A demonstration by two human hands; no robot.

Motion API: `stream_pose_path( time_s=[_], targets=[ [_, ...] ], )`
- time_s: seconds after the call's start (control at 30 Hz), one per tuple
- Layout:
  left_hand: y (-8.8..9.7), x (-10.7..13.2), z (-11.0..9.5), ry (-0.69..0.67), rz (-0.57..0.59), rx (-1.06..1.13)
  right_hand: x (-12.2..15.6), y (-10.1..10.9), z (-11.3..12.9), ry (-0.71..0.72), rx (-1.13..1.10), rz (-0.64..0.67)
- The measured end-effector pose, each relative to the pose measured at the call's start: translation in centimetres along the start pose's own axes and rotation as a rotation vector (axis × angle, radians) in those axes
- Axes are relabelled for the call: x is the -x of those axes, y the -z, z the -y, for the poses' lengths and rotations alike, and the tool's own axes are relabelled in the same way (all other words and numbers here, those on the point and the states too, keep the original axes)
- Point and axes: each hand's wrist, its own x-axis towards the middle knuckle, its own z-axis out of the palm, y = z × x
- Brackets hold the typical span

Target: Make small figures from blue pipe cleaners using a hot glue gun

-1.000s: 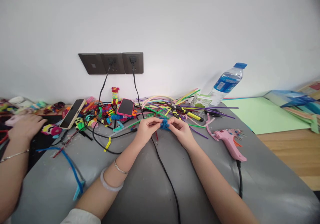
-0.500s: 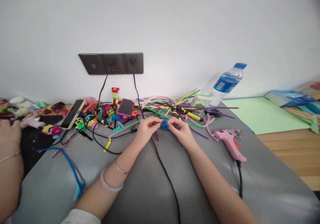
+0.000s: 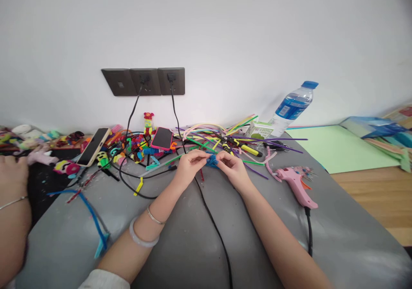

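Between my two hands is a small blue fuzzy piece [image 3: 212, 160], which looks like bent pipe cleaner; its exact shape is partly covered by my fingers. My left hand [image 3: 192, 164] pinches it from the left, thumb against fingertips. From the right, my right hand [image 3: 232, 167] pinches the same piece. Just beyond my hands lies a heap of loose pipe cleaners [image 3: 201, 131] in several colours, with yellow-and-black pliers [image 3: 247, 147] on top. A blue pipe cleaner [image 3: 91, 211] with a light blue end lies left of my left forearm.
A pink glue gun [image 3: 298, 186] lies at right, near a tilted water bottle [image 3: 291, 106]. Black cords [image 3: 212, 220] run across the grey table [image 3: 257, 263]. Two phones [image 3: 162, 138] and fuzzy figures [image 3: 148, 123] sit at the back left. Another person's hand [image 3: 13, 181] is at far left.
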Motion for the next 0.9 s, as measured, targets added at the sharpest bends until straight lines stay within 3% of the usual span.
stream_pose_path(
  time_s=[0.9],
  targets=[
    [0.14, 0.03, -0.4, 0.007, 0.023, -0.058, 0.07, -0.01, -0.01, 0.015, 0.013, -0.006]
  ],
)
